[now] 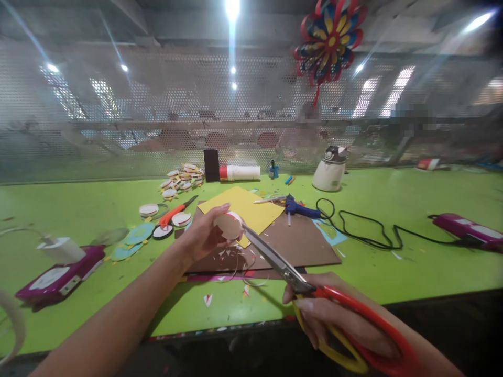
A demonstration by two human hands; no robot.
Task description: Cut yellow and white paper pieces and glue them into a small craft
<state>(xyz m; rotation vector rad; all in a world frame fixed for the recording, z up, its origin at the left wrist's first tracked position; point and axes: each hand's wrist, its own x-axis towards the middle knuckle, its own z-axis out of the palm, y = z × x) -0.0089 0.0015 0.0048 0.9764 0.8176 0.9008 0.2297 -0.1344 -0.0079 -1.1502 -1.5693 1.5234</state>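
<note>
Between its thumb and fingers my left hand [206, 230] grips a round paper disc [228, 226] with a white and red rim, its tan face turned towards me. My right hand [334, 309] has its fingers through the red and yellow handles of a large pair of scissors [275, 256]. The scissor tips reach the disc's right edge, and the blades look nearly closed. Below both hands are a yellow sheet [239, 204] and a brown board [298, 246], with small paper scraps [225, 255] strewn over the board.
A blue glue gun [301, 208] lies right of the yellow sheet, its black cord running to a purple power strip [467, 229]. Left are orange-handled scissors [173, 213], blue rings [138, 234], piled white discs [184, 178] and another power strip [63, 277]. A white jar [330, 170] stands behind.
</note>
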